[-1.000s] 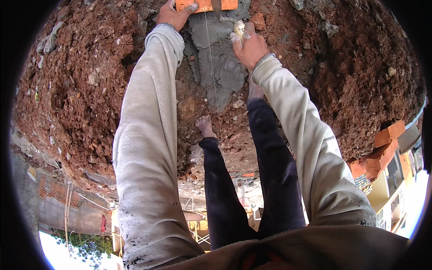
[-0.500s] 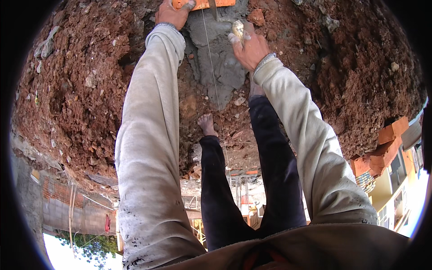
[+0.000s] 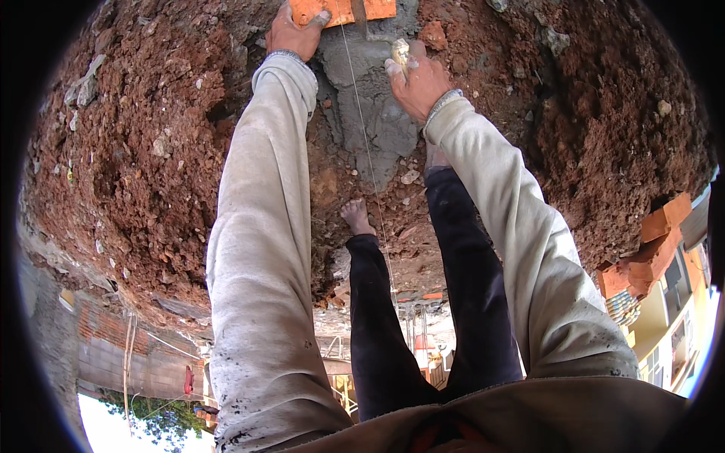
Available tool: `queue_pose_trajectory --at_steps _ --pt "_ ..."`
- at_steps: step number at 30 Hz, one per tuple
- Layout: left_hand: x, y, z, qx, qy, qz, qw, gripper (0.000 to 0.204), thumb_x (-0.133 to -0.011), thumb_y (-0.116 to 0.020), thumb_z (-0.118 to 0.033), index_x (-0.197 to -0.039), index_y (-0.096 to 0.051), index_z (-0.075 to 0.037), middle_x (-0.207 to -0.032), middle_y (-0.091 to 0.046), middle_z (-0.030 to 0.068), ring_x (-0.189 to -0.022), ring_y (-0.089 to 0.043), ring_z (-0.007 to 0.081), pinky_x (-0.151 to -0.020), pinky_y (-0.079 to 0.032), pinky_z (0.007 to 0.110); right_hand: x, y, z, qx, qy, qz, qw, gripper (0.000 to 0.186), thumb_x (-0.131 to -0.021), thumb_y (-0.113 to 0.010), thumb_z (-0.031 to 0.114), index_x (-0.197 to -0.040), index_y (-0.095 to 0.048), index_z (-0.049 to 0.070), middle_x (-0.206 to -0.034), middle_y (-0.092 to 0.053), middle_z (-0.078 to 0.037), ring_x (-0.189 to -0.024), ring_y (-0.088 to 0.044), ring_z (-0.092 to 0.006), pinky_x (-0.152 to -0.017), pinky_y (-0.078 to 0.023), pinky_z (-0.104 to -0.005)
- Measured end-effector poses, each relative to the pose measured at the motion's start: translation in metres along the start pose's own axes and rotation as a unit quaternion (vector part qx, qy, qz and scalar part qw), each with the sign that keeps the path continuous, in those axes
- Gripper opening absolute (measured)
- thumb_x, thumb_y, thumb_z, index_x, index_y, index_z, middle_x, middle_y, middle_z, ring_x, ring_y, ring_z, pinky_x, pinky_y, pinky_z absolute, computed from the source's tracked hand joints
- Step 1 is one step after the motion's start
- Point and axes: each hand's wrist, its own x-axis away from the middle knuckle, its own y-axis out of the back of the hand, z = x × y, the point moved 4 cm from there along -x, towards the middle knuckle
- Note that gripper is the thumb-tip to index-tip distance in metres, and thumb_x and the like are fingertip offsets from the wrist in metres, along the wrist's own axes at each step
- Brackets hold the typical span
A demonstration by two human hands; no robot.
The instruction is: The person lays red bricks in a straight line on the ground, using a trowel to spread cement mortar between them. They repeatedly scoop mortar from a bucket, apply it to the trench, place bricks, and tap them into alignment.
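Observation:
At the top edge an orange brick [image 3: 332, 13] lies at the far end of a strip of wet grey mortar [image 3: 370, 113]. My left hand [image 3: 296, 34] grips the brick at its left end, thumb on the near side. My right hand [image 3: 421, 81] is closed around the pale, mortar-smeared handle of a trowel [image 3: 399, 51]. Its dark, narrow-looking blade stands against the near side of the brick, right of my left hand. A thin white string [image 3: 355, 90] runs lengthwise over the mortar and past the brick.
Rough red soil [image 3: 143, 166] with stones rises on both sides of the mortar. My bare left foot [image 3: 356, 217] stands near its close end. A broken brick piece [image 3: 433, 35] lies right of the mortar, and stacked orange bricks [image 3: 651, 253] stand at the far right.
The view has shifted slightly, so more of the brick shows at the top. My left hand stays on the brick, and my right hand keeps the trowel by it.

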Motion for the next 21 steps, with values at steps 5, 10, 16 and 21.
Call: queue_pose_trajectory --at_steps 5,10,16,21 --pt "-0.01 0.001 0.047 -0.146 0.038 -0.011 0.988 0.062 -0.076 -0.07 -0.048 -0.122 -0.057 -0.009 -0.112 -0.064 0.0156 -0.105 -0.061 0.0285 -0.092 -0.045 0.039 -0.001 -0.012 -0.01 -0.055 0.047 -0.013 0.997 0.034 -0.088 -0.052 0.026 -0.102 -0.047 -0.004 -0.081 -0.061 -0.028 -0.08 -0.059 -0.0472 -0.069 -0.048 -0.051" --pt "-0.013 -0.004 0.054 -0.129 0.02 0.0 0.991 0.063 -0.076 -0.07 -0.049 -0.122 -0.056 -0.009 -0.113 -0.064 0.0155 -0.105 -0.061 0.0299 -0.093 -0.044 0.039 0.003 -0.01 -0.01 -0.081 0.087 -0.05 0.992 0.039 -0.087 -0.053 0.027 -0.105 -0.043 -0.006 -0.079 -0.061 -0.029 -0.077 -0.06 -0.0475 -0.068 -0.049 -0.0505" --pt "-0.014 -0.004 0.052 -0.17 0.027 -0.013 0.985 0.065 -0.075 -0.07 -0.05 -0.122 -0.056 -0.008 -0.112 -0.064 0.0153 -0.104 -0.061 0.0299 -0.092 -0.045 0.039 -0.005 -0.002 -0.005 -0.07 0.037 0.003 0.997 0.043 -0.084 -0.053 0.026 -0.11 -0.039 -0.005 -0.082 -0.061 -0.032 -0.083 -0.062 -0.0476 -0.076 -0.051 -0.0499" --pt "-0.021 -0.001 0.061 -0.134 -0.003 0.001 0.991 0.066 -0.074 -0.07 -0.051 -0.122 -0.057 -0.007 -0.111 -0.065 0.0152 -0.103 -0.062 0.0284 -0.091 -0.045 0.038 -0.008 -0.012 -0.006 -0.068 0.066 -0.03 0.995 0.044 -0.082 -0.054 0.027 -0.11 -0.04 -0.003 -0.083 -0.063 -0.029 -0.083 -0.063 -0.0457 -0.076 -0.051 -0.0489"
